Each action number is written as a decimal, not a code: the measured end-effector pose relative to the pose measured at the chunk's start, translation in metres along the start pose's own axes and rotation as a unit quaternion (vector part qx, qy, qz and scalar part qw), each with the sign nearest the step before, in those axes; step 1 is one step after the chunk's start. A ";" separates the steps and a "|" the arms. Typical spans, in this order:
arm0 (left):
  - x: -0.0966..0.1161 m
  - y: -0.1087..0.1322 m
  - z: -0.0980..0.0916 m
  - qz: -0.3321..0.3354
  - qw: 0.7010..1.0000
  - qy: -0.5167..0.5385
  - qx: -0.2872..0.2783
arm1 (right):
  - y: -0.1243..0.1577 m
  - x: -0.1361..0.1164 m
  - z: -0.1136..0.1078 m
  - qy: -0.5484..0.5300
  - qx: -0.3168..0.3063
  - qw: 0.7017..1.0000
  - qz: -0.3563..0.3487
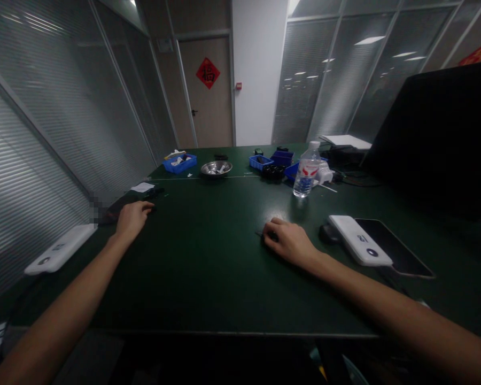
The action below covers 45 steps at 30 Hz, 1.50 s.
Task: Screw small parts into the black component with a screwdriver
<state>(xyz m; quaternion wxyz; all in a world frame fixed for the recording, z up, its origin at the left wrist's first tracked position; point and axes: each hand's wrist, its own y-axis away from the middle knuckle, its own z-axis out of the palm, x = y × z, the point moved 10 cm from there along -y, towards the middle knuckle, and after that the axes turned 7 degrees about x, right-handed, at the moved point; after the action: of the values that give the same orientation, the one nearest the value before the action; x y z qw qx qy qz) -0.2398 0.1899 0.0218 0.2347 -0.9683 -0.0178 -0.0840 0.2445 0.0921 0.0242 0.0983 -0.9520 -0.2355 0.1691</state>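
My right hand (291,241) rests on the dark green table (208,256), fingers curled round a small dark object with a thin tip (258,233) that sticks out to the left. Its kind is too dim to tell. On the table's left side is my left hand (133,218), its fingers bent together at a small dark item (154,207), mostly hidden. Just beyond the left hand lie a white paper (142,187) and some dark small things (156,193). A clear water bottle (305,174) stands upright beyond my right hand.
White power banks lie on the right (359,240) and left (62,250), the right one partly over a black tablet-like slab (396,248). Farther back are a metal bowl (216,169), blue trays (180,164) and black items (273,172). A dark monitor (441,139) looms right.
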 end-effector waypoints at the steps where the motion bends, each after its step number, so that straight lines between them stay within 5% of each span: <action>1: 0.003 0.001 0.000 0.012 1.000 -0.007 -0.004 | 0.000 0.000 0.000 -0.001 -0.001 1.000 0.000; 21: 0.019 0.000 0.010 0.072 0.989 -0.123 -0.029 | -0.002 0.000 0.003 0.006 -0.006 1.000 -0.004; 45: 0.036 0.005 -0.001 0.076 0.993 -0.079 -0.033 | -0.001 -0.003 0.000 0.009 -0.023 1.000 0.008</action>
<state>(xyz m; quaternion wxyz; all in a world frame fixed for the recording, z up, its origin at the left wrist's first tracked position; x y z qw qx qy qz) -0.2045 0.1846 0.0265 0.2058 -0.9777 0.0397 0.0106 0.2418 0.0913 0.0256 0.0773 -0.9572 -0.2312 0.1562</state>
